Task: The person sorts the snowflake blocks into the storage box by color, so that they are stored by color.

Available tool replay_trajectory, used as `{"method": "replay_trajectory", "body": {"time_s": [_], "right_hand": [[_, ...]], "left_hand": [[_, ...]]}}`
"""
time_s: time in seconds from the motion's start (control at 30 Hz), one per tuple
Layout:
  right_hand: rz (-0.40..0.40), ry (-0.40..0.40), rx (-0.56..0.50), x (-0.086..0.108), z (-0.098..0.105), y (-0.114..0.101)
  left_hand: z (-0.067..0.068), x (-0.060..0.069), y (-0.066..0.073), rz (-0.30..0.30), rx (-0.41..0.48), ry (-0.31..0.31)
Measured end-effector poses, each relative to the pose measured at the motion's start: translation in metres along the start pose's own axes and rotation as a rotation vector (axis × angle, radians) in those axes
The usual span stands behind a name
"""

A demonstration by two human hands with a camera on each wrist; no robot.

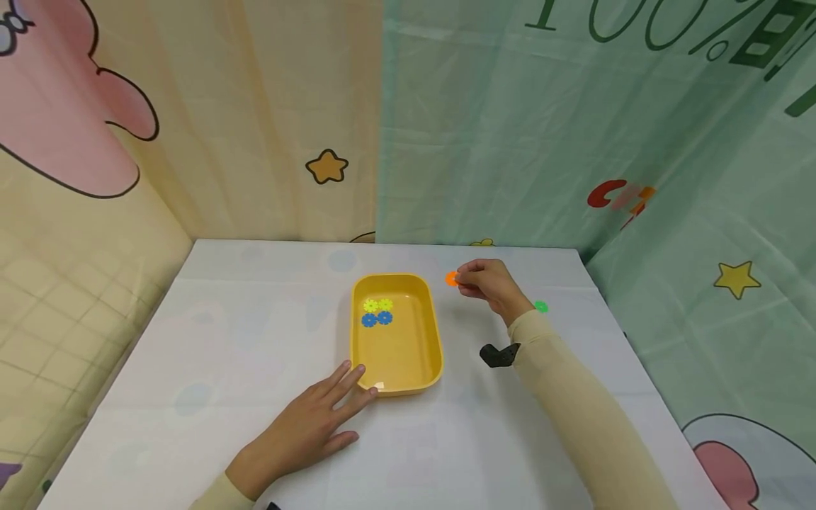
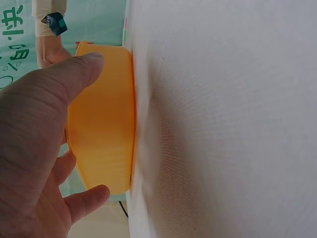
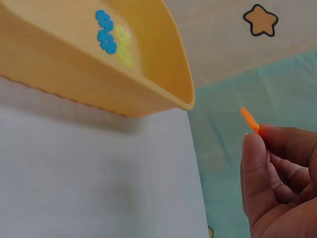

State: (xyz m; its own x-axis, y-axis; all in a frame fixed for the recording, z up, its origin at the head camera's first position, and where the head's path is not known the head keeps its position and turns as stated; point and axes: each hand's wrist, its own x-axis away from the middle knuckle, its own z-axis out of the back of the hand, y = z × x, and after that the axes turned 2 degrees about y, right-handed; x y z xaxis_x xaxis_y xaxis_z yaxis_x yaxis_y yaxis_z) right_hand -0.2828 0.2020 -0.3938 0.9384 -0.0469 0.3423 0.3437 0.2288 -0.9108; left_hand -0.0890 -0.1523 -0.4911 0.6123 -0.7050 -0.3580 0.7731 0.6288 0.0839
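My right hand [image 1: 489,283] pinches a small orange disc-like piece [image 1: 451,278] between thumb and fingertips, raised beside the far right side of a yellow tray [image 1: 404,358]. In the right wrist view the orange piece [image 3: 250,119] appears nearly edge-on. Two yellow flower-shaped pieces [image 1: 385,304] and two blue ones [image 1: 384,318] lie in the tray's far left part, yellow row behind blue. Spread, fairly straight fingers of my left hand [image 1: 302,428] touch the tray's near left corner; the left wrist view has the thumb over the tray's outer wall [image 2: 101,119].
A green piece [image 1: 541,306] lies on the white tabletop [image 1: 255,340], partly behind the right wrist. A black wrist device [image 1: 499,355] sits at the right sleeve. Printed curtains [image 1: 472,142] stand along the table's back and sides.
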Motion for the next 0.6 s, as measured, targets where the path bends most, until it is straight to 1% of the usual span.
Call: {"method": "replay_trajectory", "body": {"time_s": [0.1, 0.2, 0.43, 0.6], "right_hand": [[0.028, -0.016, -0.016, -0.001, -0.011, -0.006], [0.039, -0.019, -0.027, -0.002, -0.022, -0.012], [0.030, 0.027, -0.079, -0.004, -0.044, -0.020], [0.041, 0.005, -0.073, -0.005, -0.061, -0.021]], "left_hand": [[-0.001, 0.001, 0.000, -0.001, 0.001, -0.001], [-0.001, 0.000, 0.000, -0.002, 0.003, -0.003], [-0.002, -0.001, 0.001, 0.004, 0.010, -0.020], [-0.001, -0.001, 0.001, 0.007, 0.004, -0.022]]}}
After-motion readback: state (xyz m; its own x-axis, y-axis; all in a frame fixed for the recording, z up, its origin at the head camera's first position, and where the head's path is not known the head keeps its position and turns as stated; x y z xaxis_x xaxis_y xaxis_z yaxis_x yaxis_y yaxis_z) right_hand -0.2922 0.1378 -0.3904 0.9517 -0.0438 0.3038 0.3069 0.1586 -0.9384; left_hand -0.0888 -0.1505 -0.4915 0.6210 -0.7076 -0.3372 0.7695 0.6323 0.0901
